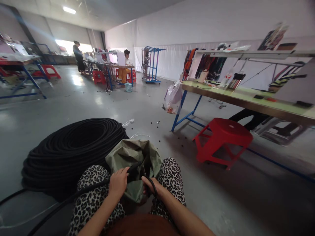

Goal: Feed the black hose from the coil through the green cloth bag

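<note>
**Black cable being handled over a green bag in the lap**

A person is sitting with legs in leopard-print trousers [169, 177] apart, and an olive-green bag [130, 154] is standing open between the knees. The left hand [118, 183] is closing around a black cable [93, 187], fingers curled over it at the near rim of the bag. The cable is thin, matte and round, and its long axis is running from the hand down and to the left, across the left thigh toward the bottom-left corner of the view. The right hand [150, 186] is gripping a short curved loop of the same black cable (its fingers are folded shut, though exactly how they pinch the loop cannot be told) at the bag's near right rim. The two hands are lying close together, just apart.

On the floor [73, 105], just left of the bag and touching the left knee's side, a large coil of black cable [73, 147] is lying flat, wound in many turns. To the right, a red plastic stool [221, 137] is standing near the blue-legged workbench [246, 98], with a plastic bag [173, 97] hanging at the bench's left end. Far across the floor, two other people [78, 55] are working at tables.
</note>
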A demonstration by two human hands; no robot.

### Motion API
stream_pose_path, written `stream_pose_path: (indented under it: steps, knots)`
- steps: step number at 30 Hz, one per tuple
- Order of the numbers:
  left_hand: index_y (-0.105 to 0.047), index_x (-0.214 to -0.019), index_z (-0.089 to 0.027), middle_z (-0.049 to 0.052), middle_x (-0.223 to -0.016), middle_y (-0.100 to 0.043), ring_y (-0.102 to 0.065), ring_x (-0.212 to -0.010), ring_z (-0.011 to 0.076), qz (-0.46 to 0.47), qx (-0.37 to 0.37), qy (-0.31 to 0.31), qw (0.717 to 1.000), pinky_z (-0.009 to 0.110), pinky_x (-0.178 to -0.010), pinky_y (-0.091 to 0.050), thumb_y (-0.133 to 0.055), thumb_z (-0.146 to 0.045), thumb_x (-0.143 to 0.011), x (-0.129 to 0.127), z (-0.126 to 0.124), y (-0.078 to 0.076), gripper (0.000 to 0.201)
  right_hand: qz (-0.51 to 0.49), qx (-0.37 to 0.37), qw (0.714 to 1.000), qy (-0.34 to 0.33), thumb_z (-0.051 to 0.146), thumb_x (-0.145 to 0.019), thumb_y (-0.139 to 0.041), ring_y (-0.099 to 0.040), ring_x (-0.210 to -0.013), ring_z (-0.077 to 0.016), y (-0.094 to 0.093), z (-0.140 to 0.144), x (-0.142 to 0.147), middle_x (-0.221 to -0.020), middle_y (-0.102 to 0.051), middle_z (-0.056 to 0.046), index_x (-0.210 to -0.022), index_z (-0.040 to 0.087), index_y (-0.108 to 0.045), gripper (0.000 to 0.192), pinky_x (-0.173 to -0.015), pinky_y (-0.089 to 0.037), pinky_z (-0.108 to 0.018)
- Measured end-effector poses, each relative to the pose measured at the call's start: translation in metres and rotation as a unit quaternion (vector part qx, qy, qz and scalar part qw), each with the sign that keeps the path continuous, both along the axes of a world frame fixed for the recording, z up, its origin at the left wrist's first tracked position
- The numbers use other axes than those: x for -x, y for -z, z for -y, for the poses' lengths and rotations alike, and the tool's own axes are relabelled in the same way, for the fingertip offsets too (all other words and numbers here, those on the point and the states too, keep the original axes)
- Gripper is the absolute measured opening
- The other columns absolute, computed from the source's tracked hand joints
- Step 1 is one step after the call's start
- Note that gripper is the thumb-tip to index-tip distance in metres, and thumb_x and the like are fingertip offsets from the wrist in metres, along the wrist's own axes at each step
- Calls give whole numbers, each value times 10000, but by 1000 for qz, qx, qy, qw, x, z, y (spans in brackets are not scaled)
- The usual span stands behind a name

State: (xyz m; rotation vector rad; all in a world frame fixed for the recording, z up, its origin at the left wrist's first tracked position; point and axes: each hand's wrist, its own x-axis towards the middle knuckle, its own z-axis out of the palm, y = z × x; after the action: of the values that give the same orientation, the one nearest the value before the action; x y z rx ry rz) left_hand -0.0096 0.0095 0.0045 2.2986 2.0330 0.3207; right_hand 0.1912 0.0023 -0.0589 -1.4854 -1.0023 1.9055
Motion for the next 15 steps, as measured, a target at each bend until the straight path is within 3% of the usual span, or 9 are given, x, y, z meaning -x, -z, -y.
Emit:
stream_pose_path:
  steps: [8,15]
  knots:
    - [-645,-1213,-214,81,-1106,-727,-673,-997,222,3,-5,2,1000,346,-832,-493,-404,-201,-927,-1,3,0,375,3,-23,999,-37,678,-818,-576,-575,-490,-137,2,0,-2,-624,-517,1,-709,156,-529,535,-463,-416,-227]
    - [-649,-1200,-220,84,-1092,-725,-663,-984,223,7,2,9,1000,352,-832,-473,-403,-193,-920,-2,6,0,374,8,-54,996,-67,681,-834,-540,-601,-525,-147,17,-2,-5,-619,-520,8,-724,160,-537,532,-463,-416,-215]
